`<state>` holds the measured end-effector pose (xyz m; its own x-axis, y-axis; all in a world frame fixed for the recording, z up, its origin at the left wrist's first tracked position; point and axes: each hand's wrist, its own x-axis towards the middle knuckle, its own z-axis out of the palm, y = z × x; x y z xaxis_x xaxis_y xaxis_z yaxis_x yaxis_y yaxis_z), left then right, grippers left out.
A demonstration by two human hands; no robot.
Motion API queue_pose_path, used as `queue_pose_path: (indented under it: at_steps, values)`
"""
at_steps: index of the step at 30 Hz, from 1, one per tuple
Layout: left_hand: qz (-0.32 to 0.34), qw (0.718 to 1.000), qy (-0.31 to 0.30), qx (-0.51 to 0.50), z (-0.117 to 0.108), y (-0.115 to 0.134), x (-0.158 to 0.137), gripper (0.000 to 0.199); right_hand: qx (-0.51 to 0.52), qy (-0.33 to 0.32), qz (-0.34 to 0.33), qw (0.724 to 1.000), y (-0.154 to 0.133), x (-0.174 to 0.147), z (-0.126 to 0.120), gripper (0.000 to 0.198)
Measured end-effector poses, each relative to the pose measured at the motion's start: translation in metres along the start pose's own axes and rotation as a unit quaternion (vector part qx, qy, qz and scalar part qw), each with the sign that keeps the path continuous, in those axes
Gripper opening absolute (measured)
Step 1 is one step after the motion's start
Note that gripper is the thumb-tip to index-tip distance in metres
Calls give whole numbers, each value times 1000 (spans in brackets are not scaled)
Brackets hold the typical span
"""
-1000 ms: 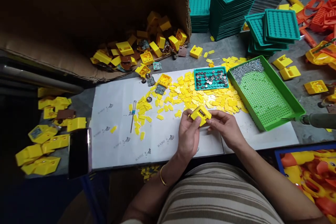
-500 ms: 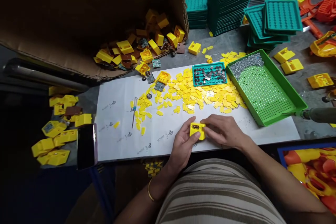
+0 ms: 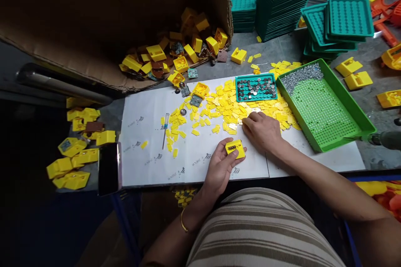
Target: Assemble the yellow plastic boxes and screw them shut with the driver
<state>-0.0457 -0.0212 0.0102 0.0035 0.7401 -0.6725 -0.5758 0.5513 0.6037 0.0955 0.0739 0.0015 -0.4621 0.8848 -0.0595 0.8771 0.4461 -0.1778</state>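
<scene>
My left hand (image 3: 219, 164) is closed around a small yellow plastic housing (image 3: 238, 150), thumb on its front. A row of small shiny round parts, apparently button cells, sits in the housing's slot. My right hand (image 3: 263, 130) is at the near edge of a heap of flat yellow plastic pieces (image 3: 232, 106), fingers bent and drawn together. Its fingertips touch the heap; what they pinch, if anything, is hidden. Just beyond that hand, a teal tray (image 3: 241, 99) of button cells rests on the heap.
A green basket (image 3: 338, 117) with small metal screws (image 3: 302, 76) stands right. Stacked teal trays (image 3: 285, 8) rise behind. A cardboard box (image 3: 94, 16) spills yellow housings (image 3: 156, 53) at left. A screwdriver (image 3: 165, 130) and a phone (image 3: 109, 169) lie on the left; a power driver (image 3: 387, 139) points in from the right.
My right hand has left the yellow housing and moved forward to the heap of flat pieces. My left hand keeps the housing, now slightly tilted. The view has shifted a little.
</scene>
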Motion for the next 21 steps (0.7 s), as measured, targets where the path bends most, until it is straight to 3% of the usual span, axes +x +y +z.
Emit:
queue_pose_path:
  at_steps: [3, 6, 8, 10, 12, 14, 21]
  values:
    - [-4, 1000, -18, -8, 2, 0, 3, 37, 25, 12, 6, 1000, 5, 0, -1, 28]
    - [-5, 999, -33, -21, 5, 1, 6, 34, 163, 73, 34, 983, 14, -7, -8, 27]
    - [1, 999, -40, -21, 7, 1, 7, 35, 308, 88, 17, 947, 17, -18, -13, 24]
    - [8, 999, -51, -15, 9, 1, 7, 36, 430, 50, -2, 902, 18, -31, -18, 21]
    - [10, 998, -66, -6, 13, 0, 7, 36, 502, 5, 10, 865, 15, -42, -20, 17]
    - [6, 997, -78, 1, 16, -2, 7, 37, 528, -17, 24, 849, 13, -49, -20, 15]
    - [10, 996, -83, 20, 20, -7, 7, 33, 417, 3, 28, 908, 8, -55, -20, 11]
